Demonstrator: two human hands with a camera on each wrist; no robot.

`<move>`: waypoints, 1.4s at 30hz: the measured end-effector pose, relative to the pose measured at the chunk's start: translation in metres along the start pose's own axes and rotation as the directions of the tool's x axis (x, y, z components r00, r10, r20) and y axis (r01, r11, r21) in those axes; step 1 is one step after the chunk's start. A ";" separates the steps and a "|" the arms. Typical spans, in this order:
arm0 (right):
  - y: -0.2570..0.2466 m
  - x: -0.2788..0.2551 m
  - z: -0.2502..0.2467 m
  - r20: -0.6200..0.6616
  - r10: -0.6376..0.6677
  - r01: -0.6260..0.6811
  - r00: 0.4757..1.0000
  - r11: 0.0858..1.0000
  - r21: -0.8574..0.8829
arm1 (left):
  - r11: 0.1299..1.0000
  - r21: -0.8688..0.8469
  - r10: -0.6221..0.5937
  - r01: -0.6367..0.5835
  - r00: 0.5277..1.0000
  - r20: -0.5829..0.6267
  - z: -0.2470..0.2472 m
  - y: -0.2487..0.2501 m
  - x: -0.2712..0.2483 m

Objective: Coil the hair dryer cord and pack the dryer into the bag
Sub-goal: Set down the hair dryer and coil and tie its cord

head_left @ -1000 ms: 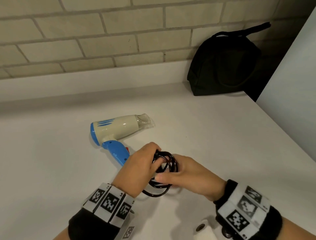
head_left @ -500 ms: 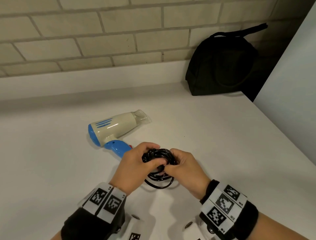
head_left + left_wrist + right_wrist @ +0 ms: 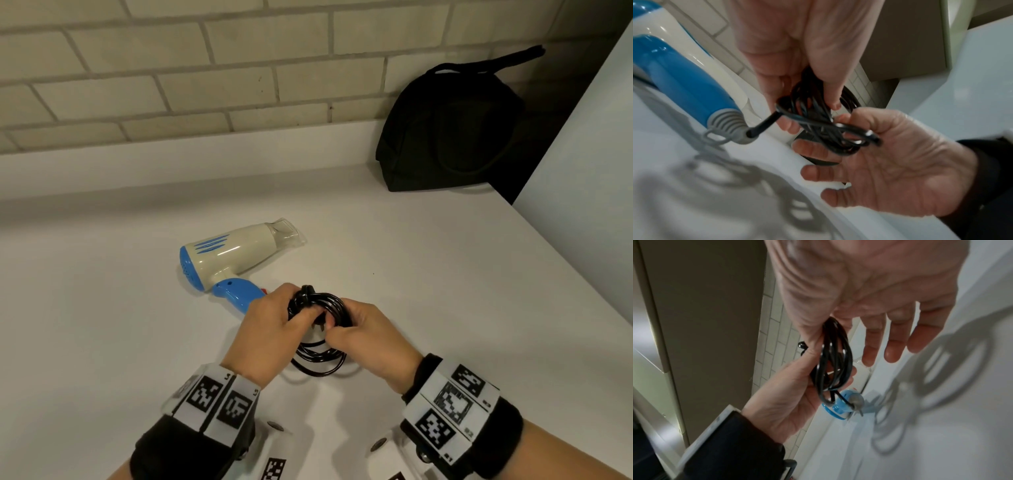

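Both hands, left hand point(image 3: 270, 330) and right hand point(image 3: 371, 339), pinching the coiled black cord point(image 3: 320, 337) above the worktop point(image 3: 445, 291), beside the hair dryer point(image 3: 233, 255).

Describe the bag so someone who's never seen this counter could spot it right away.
Follow the brick wall along the white counter to its far right corner. The bag sits there against the wall, beyond the hair dryer. It is the only soft, all-black, dome-shaped thing, with a strap handle on top.
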State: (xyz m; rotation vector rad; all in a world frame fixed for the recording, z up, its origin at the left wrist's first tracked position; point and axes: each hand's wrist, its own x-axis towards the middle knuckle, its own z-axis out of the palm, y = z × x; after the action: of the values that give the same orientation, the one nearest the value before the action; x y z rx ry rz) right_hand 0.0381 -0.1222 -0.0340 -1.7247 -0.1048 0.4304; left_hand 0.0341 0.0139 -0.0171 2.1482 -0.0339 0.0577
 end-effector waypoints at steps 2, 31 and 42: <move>-0.001 -0.002 -0.003 0.015 0.006 -0.006 1.000 1.000 0.011 | 0.999 -0.021 -0.042 0.042 0.999 0.022 -0.001 0.002 0.000; -0.010 -0.022 -0.019 0.180 -0.630 0.616 0.755 0.588 -0.524 | 0.902 -0.378 -0.081 0.208 0.942 0.325 -0.006 0.002 -0.007; -0.006 -0.013 -0.013 -0.121 -0.472 0.446 0.873 0.874 -0.190 | 0.907 -0.421 0.109 0.017 0.956 0.272 0.000 -0.014 -0.008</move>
State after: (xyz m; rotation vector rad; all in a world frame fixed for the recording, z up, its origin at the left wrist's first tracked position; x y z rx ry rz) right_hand 0.0320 -0.1372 -0.0238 -1.8111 -0.4325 -0.0792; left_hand 0.0271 0.0216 -0.0290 1.7058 -0.2476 -0.2211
